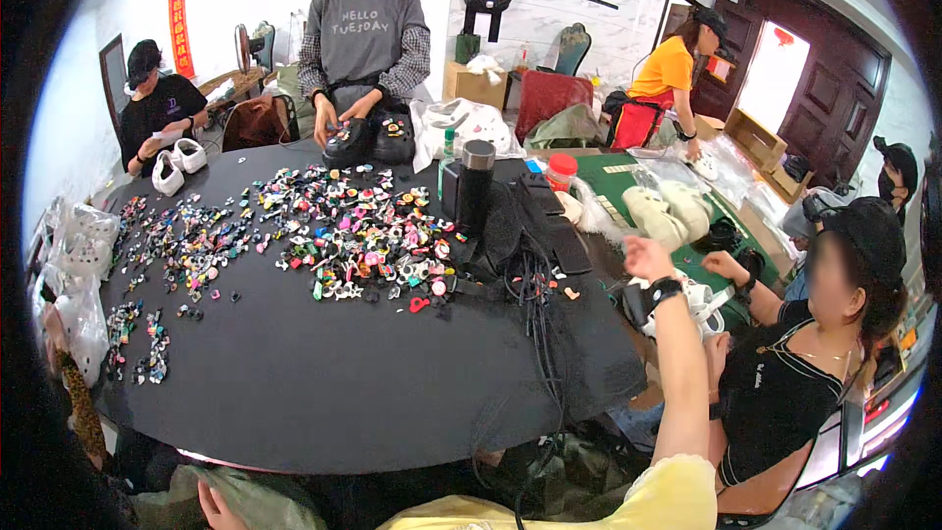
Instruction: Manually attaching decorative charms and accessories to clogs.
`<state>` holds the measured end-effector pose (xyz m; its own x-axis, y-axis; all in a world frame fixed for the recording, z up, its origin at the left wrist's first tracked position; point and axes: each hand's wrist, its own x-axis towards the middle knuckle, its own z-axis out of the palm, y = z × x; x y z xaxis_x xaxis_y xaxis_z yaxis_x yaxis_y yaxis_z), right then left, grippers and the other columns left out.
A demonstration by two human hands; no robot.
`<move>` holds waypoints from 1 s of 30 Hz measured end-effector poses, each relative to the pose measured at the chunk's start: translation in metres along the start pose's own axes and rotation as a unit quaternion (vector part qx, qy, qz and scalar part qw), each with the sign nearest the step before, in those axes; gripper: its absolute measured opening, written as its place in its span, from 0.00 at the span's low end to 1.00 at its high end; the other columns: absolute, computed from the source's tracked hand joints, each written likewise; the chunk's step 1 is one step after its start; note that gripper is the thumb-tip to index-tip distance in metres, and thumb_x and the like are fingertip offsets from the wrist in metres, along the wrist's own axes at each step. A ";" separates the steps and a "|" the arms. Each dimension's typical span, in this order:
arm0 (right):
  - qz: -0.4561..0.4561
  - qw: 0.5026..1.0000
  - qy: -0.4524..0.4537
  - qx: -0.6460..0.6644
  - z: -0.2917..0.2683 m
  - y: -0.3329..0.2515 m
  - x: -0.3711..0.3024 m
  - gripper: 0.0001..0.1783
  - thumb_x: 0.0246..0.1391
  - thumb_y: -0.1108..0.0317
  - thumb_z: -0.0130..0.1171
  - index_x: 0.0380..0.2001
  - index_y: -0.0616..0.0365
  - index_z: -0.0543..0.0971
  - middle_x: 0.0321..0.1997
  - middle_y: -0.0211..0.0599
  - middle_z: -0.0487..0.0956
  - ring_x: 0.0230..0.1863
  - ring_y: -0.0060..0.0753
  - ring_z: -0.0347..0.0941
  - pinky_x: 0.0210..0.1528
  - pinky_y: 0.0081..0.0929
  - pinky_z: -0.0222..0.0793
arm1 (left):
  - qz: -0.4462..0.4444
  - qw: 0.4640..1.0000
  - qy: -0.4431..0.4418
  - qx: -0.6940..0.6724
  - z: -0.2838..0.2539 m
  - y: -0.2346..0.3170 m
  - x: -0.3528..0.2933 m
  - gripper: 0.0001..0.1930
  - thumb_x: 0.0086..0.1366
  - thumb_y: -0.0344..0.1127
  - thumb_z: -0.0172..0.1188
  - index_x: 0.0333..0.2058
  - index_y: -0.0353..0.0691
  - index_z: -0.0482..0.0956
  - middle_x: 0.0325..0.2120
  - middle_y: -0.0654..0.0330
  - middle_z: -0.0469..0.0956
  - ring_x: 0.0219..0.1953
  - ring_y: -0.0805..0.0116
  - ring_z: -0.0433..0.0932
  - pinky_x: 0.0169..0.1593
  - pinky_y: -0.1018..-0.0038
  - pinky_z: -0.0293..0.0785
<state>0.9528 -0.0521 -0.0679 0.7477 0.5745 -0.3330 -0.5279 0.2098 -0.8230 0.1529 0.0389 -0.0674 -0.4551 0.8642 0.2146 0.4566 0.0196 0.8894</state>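
My right hand [649, 260] reaches over the right side of the black table [392, 383], with a dark band on the wrist. Its fingers are loosely bent and apart, and I see nothing in them. Close to it are a pair of cream clogs [669, 216], a clear plastic bag [595, 214] and white shoes [699, 304]. My left hand [218, 508] is low by the bottom edge, beside greenish-grey sheeting [260, 496]. Only a small part of that hand shows, so its fingers and anything in them are hidden.
Many small colourful shoe charms [378, 236] cover the table's far half. Around a black flask [477, 172] lie a dark bag and cables [540, 334]. A person opposite handles black clogs [392, 137]; another sits close on my right. Bagged clogs [83, 265] stand at the left.
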 end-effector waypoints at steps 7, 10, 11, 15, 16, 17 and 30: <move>0.149 0.945 -0.290 0.038 0.161 0.081 -0.152 0.13 0.54 0.67 0.53 0.44 0.56 0.71 0.31 0.28 0.74 0.23 0.16 0.65 0.24 0.15 0.64 | -0.040 0.998 -0.024 0.029 -0.053 -0.067 0.022 0.19 0.63 0.38 0.51 0.48 0.30 0.71 0.46 0.49 0.72 0.45 0.60 0.71 0.50 0.70 0.64; 0.259 0.895 -0.349 0.094 0.207 0.115 -0.219 0.15 0.58 0.66 0.48 0.47 0.58 0.69 0.32 0.26 0.73 0.22 0.14 0.61 0.23 0.15 0.60 | 0.014 0.985 -0.034 0.166 -0.071 -0.089 0.027 0.16 0.62 0.36 0.51 0.45 0.31 0.72 0.42 0.52 0.75 0.42 0.61 0.72 0.47 0.69 0.66; 0.303 0.861 -0.392 0.116 0.222 0.127 -0.236 0.15 0.58 0.65 0.47 0.47 0.58 0.68 0.31 0.25 0.71 0.22 0.14 0.60 0.23 0.14 0.59 | 0.015 0.977 -0.054 0.204 -0.072 -0.097 0.026 0.16 0.61 0.35 0.51 0.45 0.31 0.72 0.42 0.52 0.75 0.42 0.61 0.72 0.47 0.68 0.67; 0.434 0.799 -0.407 0.089 0.275 0.176 -0.285 0.15 0.60 0.63 0.46 0.48 0.58 0.68 0.29 0.23 0.69 0.22 0.14 0.58 0.21 0.12 0.57 | 0.034 0.932 -0.156 0.324 -0.059 -0.122 0.015 0.18 0.58 0.35 0.53 0.46 0.33 0.71 0.42 0.53 0.74 0.42 0.59 0.72 0.44 0.66 0.68; 0.447 0.786 -0.420 0.075 0.286 0.188 -0.294 0.15 0.60 0.63 0.45 0.47 0.58 0.68 0.29 0.23 0.69 0.22 0.14 0.58 0.21 0.12 0.56 | 0.040 0.918 -0.181 0.349 -0.057 -0.127 0.010 0.18 0.57 0.34 0.54 0.46 0.34 0.71 0.42 0.53 0.74 0.41 0.59 0.73 0.44 0.65 0.69; 0.467 0.765 -0.439 0.065 0.297 0.201 -0.301 0.14 0.60 0.64 0.45 0.47 0.57 0.68 0.29 0.24 0.69 0.22 0.14 0.58 0.21 0.12 0.56 | 0.039 0.905 -0.203 0.372 -0.056 -0.131 0.005 0.18 0.57 0.34 0.54 0.46 0.35 0.71 0.41 0.53 0.74 0.41 0.59 0.73 0.43 0.65 0.69; 0.613 0.695 -0.373 -0.046 0.358 0.367 -0.323 0.08 0.56 0.70 0.48 0.41 0.54 0.69 0.22 0.22 0.68 0.17 0.16 0.56 0.18 0.14 0.53 | 0.030 0.914 0.113 0.388 -0.112 -0.186 -0.080 0.27 0.52 0.41 0.60 0.49 0.35 0.69 0.51 0.48 0.67 0.56 0.51 0.62 0.59 0.60 0.53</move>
<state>0.3737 0.1226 -0.0982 -0.6762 0.5340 -0.5076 -0.5299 -0.8312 -0.1684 0.0185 -0.0903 -0.2044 -0.5169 0.7519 0.4093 0.8514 0.4017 0.3373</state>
